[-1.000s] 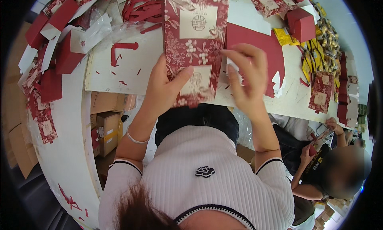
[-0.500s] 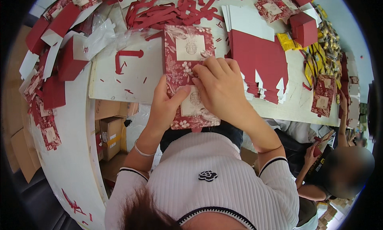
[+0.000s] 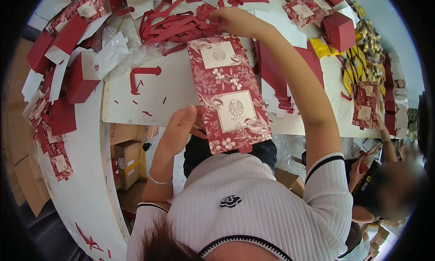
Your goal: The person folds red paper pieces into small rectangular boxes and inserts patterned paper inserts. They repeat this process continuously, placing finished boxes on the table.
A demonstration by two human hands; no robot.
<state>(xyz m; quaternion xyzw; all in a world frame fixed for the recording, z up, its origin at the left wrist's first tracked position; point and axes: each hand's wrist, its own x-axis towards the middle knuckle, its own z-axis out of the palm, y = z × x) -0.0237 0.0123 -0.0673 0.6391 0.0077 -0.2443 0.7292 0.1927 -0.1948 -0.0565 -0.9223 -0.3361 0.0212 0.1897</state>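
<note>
My left hand (image 3: 178, 127) grips the lower left edge of a flat red floral sleeve (image 3: 206, 93) with two cream panels. Its fingers pass under the sleeve, partly hidden. The sleeve is held out over the table's near edge, its long side slightly tilted. My right hand (image 3: 233, 22) is stretched far forward, at the right side of a heap of red ribbon strips (image 3: 181, 28). Its fingers are bent together at the strips; whether one is pinched between them is hidden. Under my right arm lies a stack of dark red card pieces (image 3: 272, 75) with white undersides.
Red and white open boxes (image 3: 84, 75) crowd the left side. Yellow packets (image 3: 321, 47) and a red box (image 3: 340, 32) sit at the right. Small red scraps and a bent strip (image 3: 146, 71) lie on the white table (image 3: 158, 107). A co-worker's hand (image 3: 379, 123) reaches in at far right.
My right hand has left the sleeve and moved forward to the ribbon heap. The sleeve has turned slightly, its lower end swinging right, while my left hand keeps hold of it.
</note>
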